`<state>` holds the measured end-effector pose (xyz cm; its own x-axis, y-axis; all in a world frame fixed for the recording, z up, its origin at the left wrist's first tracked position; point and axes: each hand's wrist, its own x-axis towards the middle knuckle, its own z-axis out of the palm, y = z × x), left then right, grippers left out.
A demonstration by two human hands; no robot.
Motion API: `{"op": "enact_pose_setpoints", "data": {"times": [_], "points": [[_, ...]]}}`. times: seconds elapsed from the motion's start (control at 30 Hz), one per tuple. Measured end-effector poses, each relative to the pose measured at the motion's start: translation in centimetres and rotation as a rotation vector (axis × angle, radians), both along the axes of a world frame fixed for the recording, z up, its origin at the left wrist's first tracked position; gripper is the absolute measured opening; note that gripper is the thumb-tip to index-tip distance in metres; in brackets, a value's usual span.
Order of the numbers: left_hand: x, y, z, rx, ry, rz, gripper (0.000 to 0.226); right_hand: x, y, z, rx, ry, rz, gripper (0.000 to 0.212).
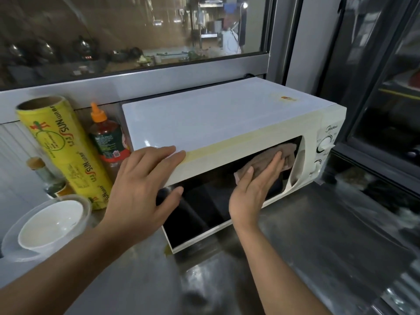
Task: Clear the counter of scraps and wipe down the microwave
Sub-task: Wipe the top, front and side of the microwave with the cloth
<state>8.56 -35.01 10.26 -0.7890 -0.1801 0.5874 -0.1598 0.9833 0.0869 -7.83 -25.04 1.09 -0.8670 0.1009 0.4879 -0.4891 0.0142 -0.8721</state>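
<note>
Pressing a brownish cloth (270,165) flat against the dark glass of the door, the right hand (252,189) keeps its fingers straight and together, thumb hooked over the cloth's near edge, so the palm spreads the pressure for wiping. At nine o'clock from it, the left hand (145,185) lies open on the microwave (216,119), fingers over the top front corner and thumb on the door's left side, probably to brace the cabinet against the push. The cloth sits toward the door's three o'clock end, just short of the control dials (326,143), leaving most of the glass toward nine o'clock free for a sweep. Beside the cabinet at nine o'clock stand a sauce bottle (106,137) and a yellow wrap roll (61,151), with a white bowl (52,223) nearer. The steel counter (318,235) at six o'clock shows no scraps.
</note>
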Motion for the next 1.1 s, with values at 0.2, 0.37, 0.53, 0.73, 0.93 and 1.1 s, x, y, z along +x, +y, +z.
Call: {"op": "enact_pose_setpoints", "data": {"times": [0.2, 0.37, 0.53, 0.73, 0.93, 1.1], "points": [[-0.1, -0.1, -0.1, 0.018, 0.023, -0.003, 0.054, 0.7, 0.8, -6.2, 0.026, -0.367, 0.0, 0.06], [0.2, 0.1, 0.1, 0.02, -0.012, 0.002, 0.057, 1.2, 0.6, -3.8, 0.028, -0.487, 0.054, 0.062], [1.9, -0.6, 0.4, 0.075, -0.058, -0.028, 0.066, 4.6, -0.7, 2.3, -0.028, -0.216, 0.139, 0.062], [2.9, -0.9, -1.5, 0.066, -0.048, -0.004, 0.072, 6.1, -1.9, 0.0, 0.122, 0.057, 0.068, 0.061], [2.9, -1.2, -1.4, 0.032, -0.048, -0.027, 0.072, 7.8, -1.8, -6.1, 0.165, -0.166, 0.096, 0.065], [3.4, -1.4, -0.8, 0.043, -0.086, -0.074, 0.074, 9.2, -1.4, -5.5, 0.169, -0.401, 0.143, 0.067]]}}
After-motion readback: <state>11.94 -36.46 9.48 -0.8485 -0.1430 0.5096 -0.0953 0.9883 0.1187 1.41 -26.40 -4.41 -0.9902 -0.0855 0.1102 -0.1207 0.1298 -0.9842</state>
